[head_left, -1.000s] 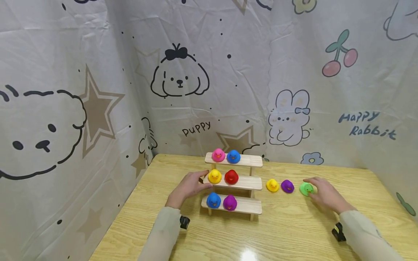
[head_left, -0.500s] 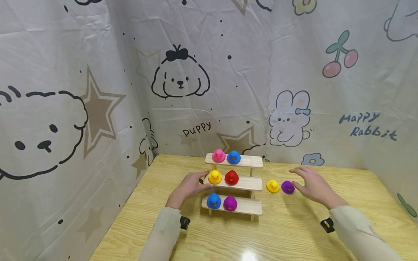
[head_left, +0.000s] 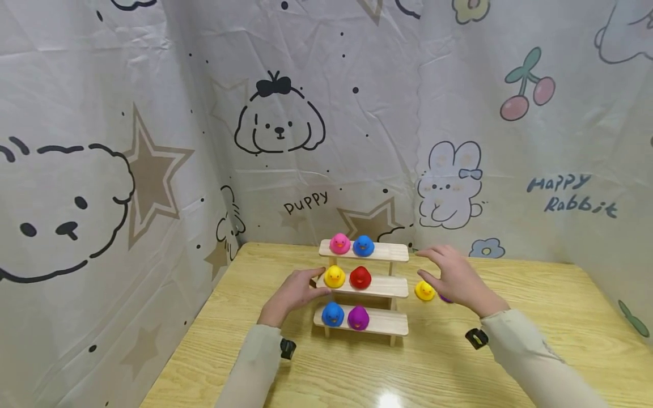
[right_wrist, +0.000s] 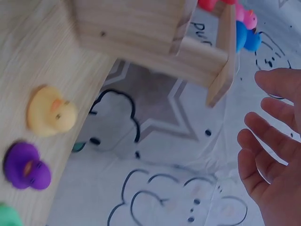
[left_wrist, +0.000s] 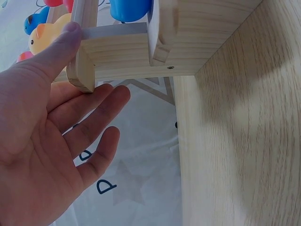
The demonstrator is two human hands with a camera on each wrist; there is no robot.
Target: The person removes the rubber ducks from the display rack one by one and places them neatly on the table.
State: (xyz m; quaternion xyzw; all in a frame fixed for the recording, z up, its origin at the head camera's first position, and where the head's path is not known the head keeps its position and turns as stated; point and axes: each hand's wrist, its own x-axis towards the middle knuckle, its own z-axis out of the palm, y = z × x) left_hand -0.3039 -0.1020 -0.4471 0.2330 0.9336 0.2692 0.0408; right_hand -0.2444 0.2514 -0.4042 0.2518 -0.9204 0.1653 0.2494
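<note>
My left hand (head_left: 292,293) grips the left end of the middle tier of a three-tier wooden display shelf (head_left: 389,286), thumb on one face and fingers behind it. Two ducks sit on each tier: pink (head_left: 339,243) and blue (head_left: 364,246) on top, yellow (head_left: 334,276) and red (head_left: 360,277) in the middle, blue (head_left: 333,314) and purple (head_left: 359,318) at the bottom. To the right of the shelf, my right hand (head_left: 456,281) is raised with fingers spread and nothing in it.
On the table (head_left: 439,362) right of the shelf stand a yellow duck (head_left: 424,290), a purple duck (right_wrist: 28,167) and a green duck (right_wrist: 8,215). The head view shows the purple one mostly covered by my right hand. A printed curtain (head_left: 367,141) hangs behind.
My right hand has left the green duck and moved left, rising past the purple and yellow ducks towards the shelf. The left hand stays on the shelf.
</note>
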